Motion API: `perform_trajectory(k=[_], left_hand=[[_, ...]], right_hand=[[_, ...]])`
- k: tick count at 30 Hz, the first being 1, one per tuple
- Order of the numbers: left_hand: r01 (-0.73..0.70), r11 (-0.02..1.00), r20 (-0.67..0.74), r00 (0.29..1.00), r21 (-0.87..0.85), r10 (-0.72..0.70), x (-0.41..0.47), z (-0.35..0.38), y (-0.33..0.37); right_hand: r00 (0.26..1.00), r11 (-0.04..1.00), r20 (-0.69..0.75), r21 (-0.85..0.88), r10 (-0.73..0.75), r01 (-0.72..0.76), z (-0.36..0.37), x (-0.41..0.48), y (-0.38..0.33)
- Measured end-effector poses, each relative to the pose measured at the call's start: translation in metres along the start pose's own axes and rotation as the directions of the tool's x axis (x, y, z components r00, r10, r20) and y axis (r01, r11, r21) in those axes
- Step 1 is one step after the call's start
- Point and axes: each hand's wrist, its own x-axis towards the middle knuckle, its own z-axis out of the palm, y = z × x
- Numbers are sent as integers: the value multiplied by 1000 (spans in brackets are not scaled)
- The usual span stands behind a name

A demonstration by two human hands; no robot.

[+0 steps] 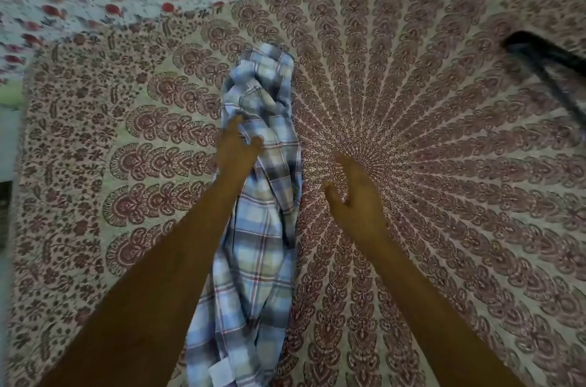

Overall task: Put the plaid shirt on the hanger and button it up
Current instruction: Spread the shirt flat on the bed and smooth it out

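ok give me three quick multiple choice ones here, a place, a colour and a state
1. Where is the hanger? A) far right on the bedspread, apart from the plaid shirt B) under the plaid shirt C) on a wall hook
2. Hanger colour? A) white B) black C) red
3. The right hand is A) gripping the plaid shirt B) holding the hanger C) open, holding nothing
Answers: 1 A, it lies clear of the plaid shirt; 2 B, it looks black; 3 C, fingers relaxed above the bedspread.
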Motion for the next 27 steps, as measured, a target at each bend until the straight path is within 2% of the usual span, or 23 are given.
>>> perform_trajectory(k=[4, 5, 7, 9, 11, 13, 15, 16, 17, 19, 20, 22, 24, 25, 27], left_hand=[[50, 998, -96, 994, -49, -55, 29, 14, 0], [4, 999, -124, 992, -32, -8, 34, 21, -2], [-181, 983, -117, 976, 25, 182, 25, 30, 9], [-418, 908, -18, 908, 8, 418, 3, 39, 30], [-551, 828, 113, 821, -99, 560, -21, 52, 44], [-552, 827, 327, 766, -108, 554, -44, 56, 53], [-551, 830, 532, 677, -91, 508, -60, 59, 51], [-536, 836, 599, 634, -116, 489, -64, 59, 48], [-493, 857, 639, 613, -150, 465, -64, 57, 44], [-370, 908, 648, 645, -198, 404, -56, 49, 39], [-340, 915, 592, 700, -216, 400, -48, 45, 36], [-341, 920, 393, 833, -192, 390, -32, 37, 31], [-330, 944, 134, 934, -21, 330, -12, 27, 25], [-299, 952, 26, 954, 61, 298, -2, 23, 21], [-185, 965, -104, 973, 188, 207, 21, 16, 11]], right_hand=[[1000, 1000, 0, -2, -26, 26, 13, 18, 12], [1000, 1000, 8, 13, -28, 28, 18, 23, 16], [1000, 999, 10, 50, -14, 13, 22, 32, 18], [998, 980, -26, 192, 59, -53, 23, 42, 14], [973, 903, -62, 389, 222, -182, 21, 54, 9], [930, 748, -24, 602, 367, -279, 16, 66, 9], [907, 602, 51, 732, 418, -318, 8, 75, 18], [899, 585, 86, 731, 430, -350, 5, 78, 25], [889, 618, 99, 685, 447, -387, 3, 80, 31], [867, 668, 63, 612, 493, -424, 2, 79, 41], [849, 647, 33, 633, 527, -426, 2, 78, 44], [766, 576, -56, 695, 641, -431, 0, 79, 53], [629, 570, -210, 688, 749, -449, -4, 84, 63], [591, 600, -273, 644, 759, -474, -7, 84, 69], [582, 680, -371, 526, 724, -510, -10, 84, 74]])
